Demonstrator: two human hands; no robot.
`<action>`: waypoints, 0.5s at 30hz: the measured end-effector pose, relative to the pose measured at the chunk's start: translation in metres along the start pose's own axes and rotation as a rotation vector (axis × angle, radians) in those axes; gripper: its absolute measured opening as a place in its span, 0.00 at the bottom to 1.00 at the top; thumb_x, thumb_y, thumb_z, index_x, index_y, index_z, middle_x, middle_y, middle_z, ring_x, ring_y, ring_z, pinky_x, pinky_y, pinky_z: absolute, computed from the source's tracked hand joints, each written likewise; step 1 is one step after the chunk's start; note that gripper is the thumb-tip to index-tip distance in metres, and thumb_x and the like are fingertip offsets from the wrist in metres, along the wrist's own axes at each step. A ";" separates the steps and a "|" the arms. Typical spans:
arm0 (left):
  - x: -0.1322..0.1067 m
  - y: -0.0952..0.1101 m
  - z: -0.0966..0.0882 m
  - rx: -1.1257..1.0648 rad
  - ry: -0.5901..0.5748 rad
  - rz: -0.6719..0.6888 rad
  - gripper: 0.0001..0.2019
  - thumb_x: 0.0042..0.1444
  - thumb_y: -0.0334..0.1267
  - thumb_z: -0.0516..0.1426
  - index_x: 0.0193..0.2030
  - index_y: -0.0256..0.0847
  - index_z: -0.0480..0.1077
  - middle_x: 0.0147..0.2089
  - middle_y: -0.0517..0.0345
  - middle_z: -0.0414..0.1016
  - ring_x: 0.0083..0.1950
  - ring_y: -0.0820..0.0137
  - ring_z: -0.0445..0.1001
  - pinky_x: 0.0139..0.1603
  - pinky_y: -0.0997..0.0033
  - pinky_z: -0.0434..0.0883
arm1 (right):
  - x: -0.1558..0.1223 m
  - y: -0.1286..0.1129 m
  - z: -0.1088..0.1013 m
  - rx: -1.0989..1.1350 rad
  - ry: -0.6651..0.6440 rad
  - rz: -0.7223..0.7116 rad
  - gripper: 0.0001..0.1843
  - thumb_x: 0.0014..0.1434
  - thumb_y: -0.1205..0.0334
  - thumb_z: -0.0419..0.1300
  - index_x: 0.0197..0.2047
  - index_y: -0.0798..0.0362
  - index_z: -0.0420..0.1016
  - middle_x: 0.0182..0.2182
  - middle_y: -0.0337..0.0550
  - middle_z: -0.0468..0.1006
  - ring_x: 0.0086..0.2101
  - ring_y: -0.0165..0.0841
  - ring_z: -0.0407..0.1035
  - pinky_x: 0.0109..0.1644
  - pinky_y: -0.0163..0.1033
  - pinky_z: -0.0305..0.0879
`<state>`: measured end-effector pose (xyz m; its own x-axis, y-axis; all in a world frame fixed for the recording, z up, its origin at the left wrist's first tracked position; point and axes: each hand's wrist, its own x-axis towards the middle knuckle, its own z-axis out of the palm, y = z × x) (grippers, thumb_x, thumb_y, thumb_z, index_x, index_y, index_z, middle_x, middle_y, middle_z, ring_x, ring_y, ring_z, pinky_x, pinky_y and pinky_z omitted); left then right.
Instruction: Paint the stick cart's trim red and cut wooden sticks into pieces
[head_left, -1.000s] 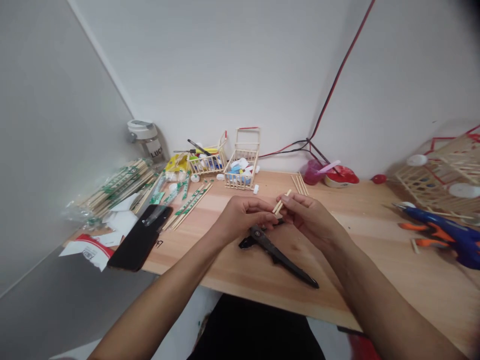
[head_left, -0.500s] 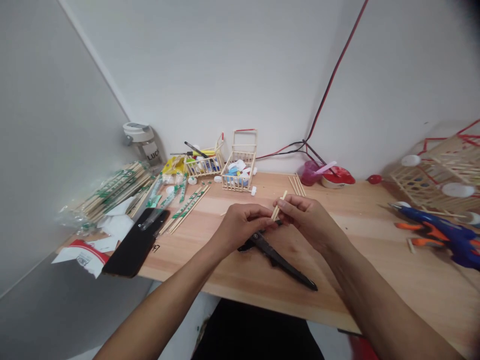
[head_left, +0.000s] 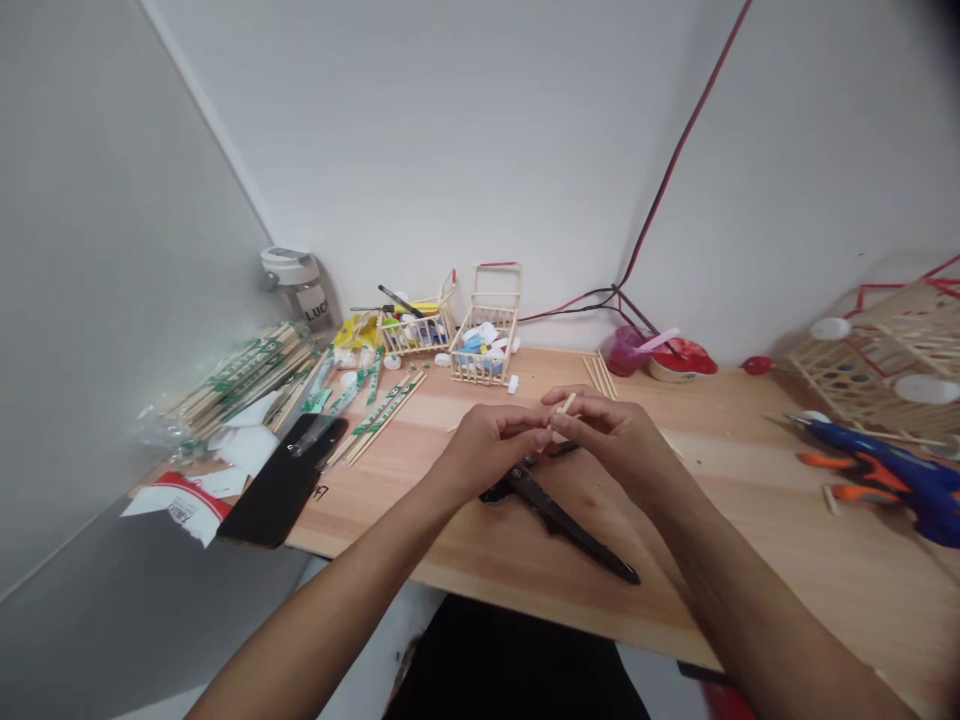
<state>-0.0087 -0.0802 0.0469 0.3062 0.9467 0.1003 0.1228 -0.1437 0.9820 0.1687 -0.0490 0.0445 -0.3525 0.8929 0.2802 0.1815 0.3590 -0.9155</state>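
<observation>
A short pale wooden stick (head_left: pixel 568 404) stands almost upright between my hands, above the middle of the table, partly hidden by my fingers. My right hand (head_left: pixel 611 435) pinches it from the right, and the fingertips of my left hand (head_left: pixel 487 450) press against its lower part. Just below my hands lie long black scissors (head_left: pixel 559 520), shut, with their blades pointing to the lower right. Neither hand touches them.
Paper-wrapped wooden chopsticks (head_left: pixel 379 417) and a black phone (head_left: pixel 281 480) lie at the left. Two small stick baskets (head_left: pixel 486 345) hold plastic bits at the back. A blue-and-orange glue gun (head_left: pixel 885 472) and a stick lattice (head_left: pixel 885 350) sit at the right.
My hands have drawn closer together around the stick, and my fingers now cover more of it. The scissors have not moved on the table.
</observation>
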 end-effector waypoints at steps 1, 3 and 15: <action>-0.001 0.000 0.001 -0.067 -0.028 -0.036 0.14 0.55 0.42 0.59 0.44 0.36 0.77 0.36 0.51 0.81 0.37 0.68 0.78 0.38 0.73 0.71 | 0.000 0.000 0.000 -0.015 -0.001 -0.009 0.15 0.53 0.49 0.63 0.24 0.52 0.76 0.41 0.48 0.75 0.47 0.41 0.69 0.47 0.43 0.66; -0.004 -0.001 0.003 -0.182 -0.063 -0.098 0.15 0.54 0.43 0.60 0.43 0.35 0.77 0.35 0.50 0.81 0.36 0.68 0.78 0.38 0.73 0.71 | -0.001 0.000 0.001 -0.037 -0.008 -0.020 0.15 0.53 0.50 0.63 0.25 0.52 0.76 0.43 0.48 0.75 0.46 0.41 0.69 0.47 0.43 0.66; -0.016 0.000 0.010 -0.350 0.094 -0.120 0.15 0.48 0.46 0.63 0.32 0.32 0.76 0.31 0.50 0.80 0.30 0.71 0.76 0.34 0.73 0.69 | -0.002 -0.010 0.011 -0.093 -0.029 -0.015 0.16 0.60 0.50 0.54 0.36 0.52 0.78 0.42 0.45 0.79 0.44 0.38 0.72 0.49 0.43 0.66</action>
<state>-0.0041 -0.0984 0.0439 0.2190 0.9755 -0.0203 -0.1820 0.0613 0.9814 0.1572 -0.0579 0.0501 -0.3817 0.8795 0.2843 0.2596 0.3972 -0.8802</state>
